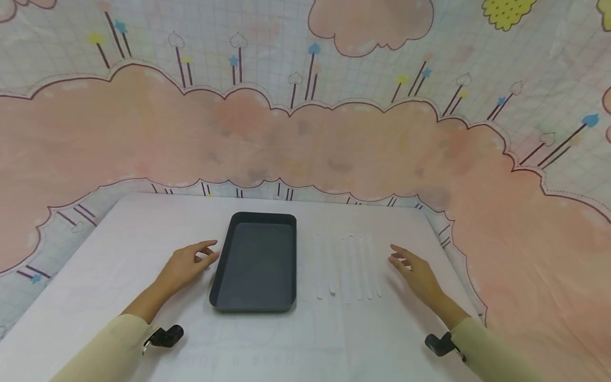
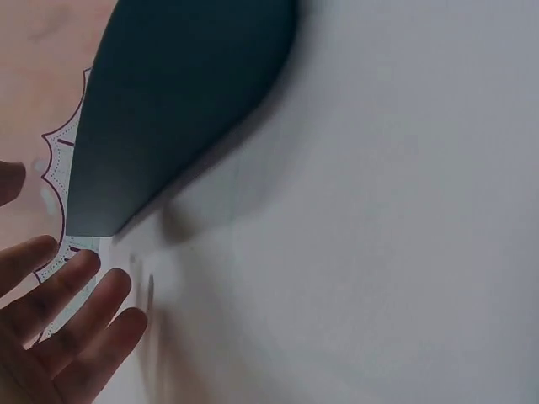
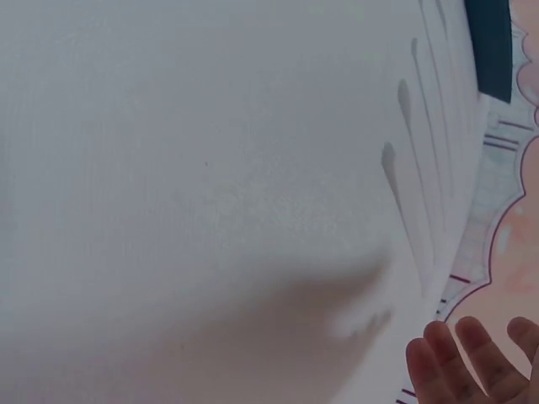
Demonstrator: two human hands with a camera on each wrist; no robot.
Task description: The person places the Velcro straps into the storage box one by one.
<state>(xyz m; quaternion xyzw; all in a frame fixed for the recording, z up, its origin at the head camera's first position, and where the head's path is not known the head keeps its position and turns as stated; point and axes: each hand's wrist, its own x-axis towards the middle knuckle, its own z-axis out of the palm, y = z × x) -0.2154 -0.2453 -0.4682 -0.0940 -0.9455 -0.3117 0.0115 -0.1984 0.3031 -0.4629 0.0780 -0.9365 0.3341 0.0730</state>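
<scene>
A dark grey rectangular tray [image 1: 260, 265] with raised sides lies left of the table's middle, nothing visible in it. Close to its left side, my left hand [image 1: 188, 262] hovers with relaxed, slightly bent fingers and holds nothing. Several thin, whitish sticks [image 1: 355, 265] lie side by side to the right of the tray, barely standing out from the white surface; their exact kind cannot be told. Right of this row, my right hand [image 1: 415, 273] is also empty, its fingers loosely extended. In the right wrist view, the sticks [image 3: 404, 101] show rounded ends.
The white-covered table [image 1: 181, 339] reaches back to a patterned cloth [image 1: 305, 143] with peach clouds, which also falls along both sides. A small black device [image 1: 164, 336] is strapped at the left wrist, another black device [image 1: 439, 344] at the right.
</scene>
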